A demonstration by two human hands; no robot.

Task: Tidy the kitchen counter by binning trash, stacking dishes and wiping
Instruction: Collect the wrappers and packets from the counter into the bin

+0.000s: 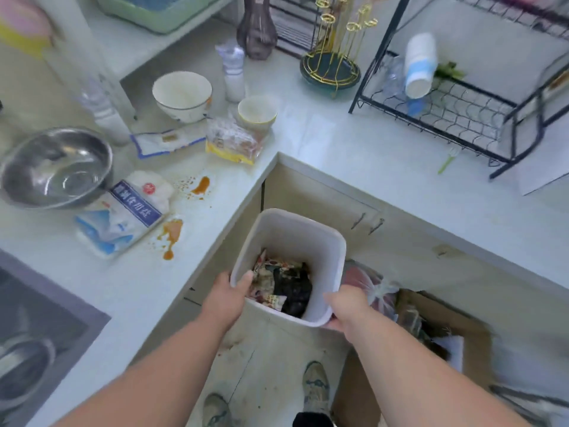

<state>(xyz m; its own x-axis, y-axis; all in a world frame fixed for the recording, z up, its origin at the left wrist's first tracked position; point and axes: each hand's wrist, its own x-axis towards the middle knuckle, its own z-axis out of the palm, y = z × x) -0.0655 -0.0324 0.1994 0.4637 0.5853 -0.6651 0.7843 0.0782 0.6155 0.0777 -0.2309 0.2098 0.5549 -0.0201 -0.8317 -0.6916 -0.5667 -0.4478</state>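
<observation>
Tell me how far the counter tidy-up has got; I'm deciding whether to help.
Early. Some wrappers are already in the bin, which the left hand and right hand grip by its rim. Left: the salt bag and snack bag on the counter, two bowls unstacked, sauce spills unwiped.

Two bare forearms, no sleeves, no watch or rings on the left hand or right hand. Worn pale grey-green lace-up sneakers at bottom centre, above dark trouser hems.
</observation>
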